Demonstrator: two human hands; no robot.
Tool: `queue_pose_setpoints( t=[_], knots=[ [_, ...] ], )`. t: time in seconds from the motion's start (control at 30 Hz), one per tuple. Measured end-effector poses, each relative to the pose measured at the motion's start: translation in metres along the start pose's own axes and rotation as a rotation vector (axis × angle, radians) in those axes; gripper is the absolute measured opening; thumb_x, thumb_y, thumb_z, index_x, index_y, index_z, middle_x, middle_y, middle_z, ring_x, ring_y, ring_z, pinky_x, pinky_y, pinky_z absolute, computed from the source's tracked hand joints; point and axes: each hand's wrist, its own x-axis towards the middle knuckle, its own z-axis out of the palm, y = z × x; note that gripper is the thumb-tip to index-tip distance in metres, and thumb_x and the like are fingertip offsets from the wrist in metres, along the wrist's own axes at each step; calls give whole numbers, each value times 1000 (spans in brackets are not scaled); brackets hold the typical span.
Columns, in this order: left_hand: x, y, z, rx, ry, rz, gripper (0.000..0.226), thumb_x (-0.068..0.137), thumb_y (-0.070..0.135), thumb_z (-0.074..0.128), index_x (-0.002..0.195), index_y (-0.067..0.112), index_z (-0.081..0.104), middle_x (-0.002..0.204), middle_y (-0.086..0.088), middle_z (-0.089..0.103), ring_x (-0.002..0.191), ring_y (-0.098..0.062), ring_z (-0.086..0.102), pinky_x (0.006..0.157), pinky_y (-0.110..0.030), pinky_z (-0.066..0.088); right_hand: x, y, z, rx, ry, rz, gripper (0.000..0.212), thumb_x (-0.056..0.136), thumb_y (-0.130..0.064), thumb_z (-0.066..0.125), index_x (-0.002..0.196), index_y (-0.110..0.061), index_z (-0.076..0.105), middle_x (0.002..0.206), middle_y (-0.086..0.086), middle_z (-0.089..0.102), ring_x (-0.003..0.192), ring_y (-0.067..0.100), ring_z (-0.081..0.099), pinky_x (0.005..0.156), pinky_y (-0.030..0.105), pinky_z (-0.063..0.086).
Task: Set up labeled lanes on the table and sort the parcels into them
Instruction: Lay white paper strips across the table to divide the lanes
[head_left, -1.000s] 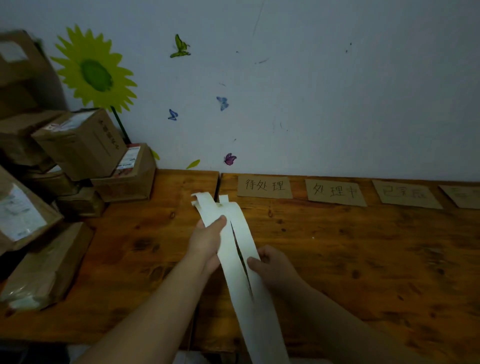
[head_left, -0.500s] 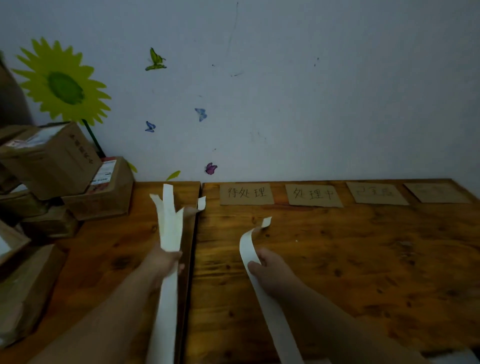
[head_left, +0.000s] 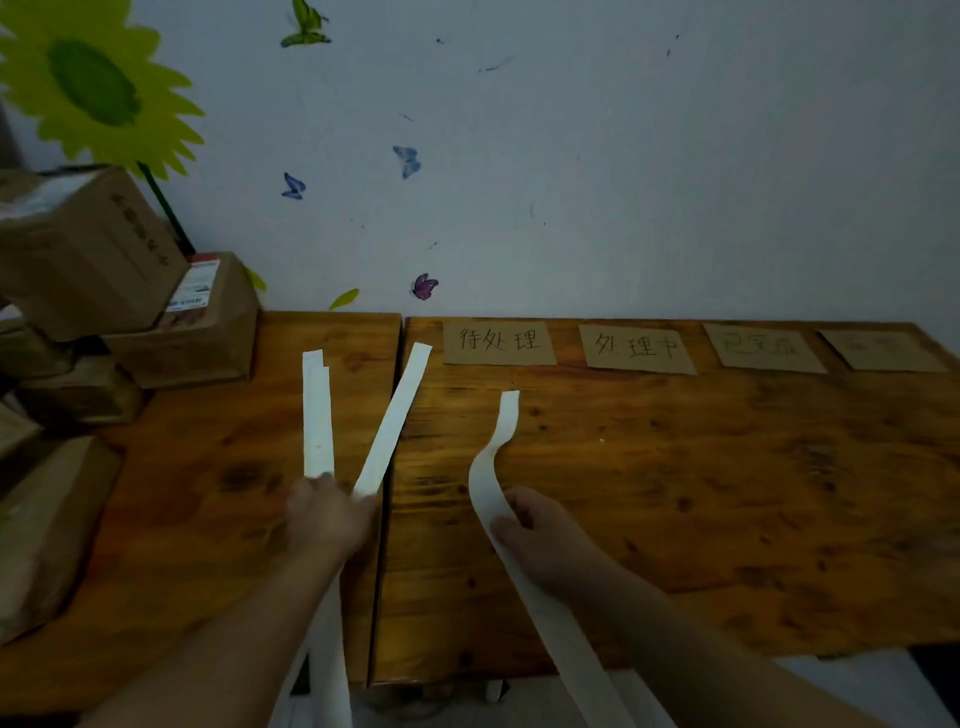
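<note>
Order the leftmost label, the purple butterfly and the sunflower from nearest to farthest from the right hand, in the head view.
1. Leftmost label: on the table, beyond the right hand.
2. Purple butterfly: low on the wall, left.
3. Sunflower: high on the wall, far left.

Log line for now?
left hand holds paper strips | right hand holds single strip | label cards four in row | parcels stacked, unsorted

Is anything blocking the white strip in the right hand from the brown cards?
Nothing visible: only wooden table shows between the white paper strip in the right hand and the brown cardboard label cards.
</note>
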Motion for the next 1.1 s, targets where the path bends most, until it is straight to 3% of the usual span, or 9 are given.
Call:
queue_pose_setpoints(
  t=[0.1,0.17,0.27,0.4,0.53,0.67,0.9,1.0,1.1],
  knots=[
    [-34,73,-9,-728,-621,-120,65,90,63,39,115,6,56,109,-14,62,102,-28,58,97,-42,46,-5,-4,-6,0,4,-5,33,98,-30,48,130,-23,49,109,-8,54,98,10,54,79,25,45],
    [-56,114,-11,-996,-808,-142,52,94,52,42,113,7,57,101,-14,66,95,-26,62,84,-39,51,-11,-2,-14,17,1,8,35,98,-30,48,132,-24,46,112,-7,55,97,9,55,78,25,46],
    [-62,159,-5,-1077,-688,-52,33,94,23,54,123,8,52,98,-11,67,84,-20,65,64,-32,52,-20,12,-37,94,-8,77,35,97,-30,50,131,-23,45,108,-9,53,94,7,55,75,22,46],
    [-60,216,-2,-1080,-554,74,7,96,15,52,101,13,55,93,-11,64,80,-21,64,72,-36,54,-29,48,-78,227,-67,178,37,94,-29,55,130,-22,47,102,-13,54,96,7,55,81,25,48],
    [-59,275,8,-992,-491,127,15,98,16,45,96,9,59,94,-12,59,88,-25,57,83,-39,48,-25,85,-118,248,-105,227,40,93,-29,57,131,-23,47,112,-10,55,106,11,53,93,30,46],
    [-44,318,24,-769,-416,253,31,93,6,51,124,5,51,117,-14,59,102,-28,58,91,-41,50,-16,113,-144,247,-76,236,39,93,-26,57,130,-27,46,106,-18,50,105,6,48,94,26,43],
    [5,354,55,-487,-205,368,56,86,1,63,138,9,42,135,-12,53,118,-30,54,93,-38,47,13,136,-159,198,16,328,61,90,-27,57,142,-36,27,143,-10,39,128,15,41,110,34,36],
    [32,357,76,-422,-222,377,57,87,1,62,139,11,42,136,-12,52,120,-30,53,94,-37,47,28,142,-158,176,54,349,67,91,-27,56,144,-40,17,133,-11,44,118,9,47,104,25,38],
    [64,362,102,-356,-254,383,53,87,4,62,137,12,45,134,-11,54,120,-29,53,95,-38,46,48,149,-151,151,81,377,58,91,-30,55,138,-45,24,112,-15,48,96,1,52,87,14,41]
  ],
)
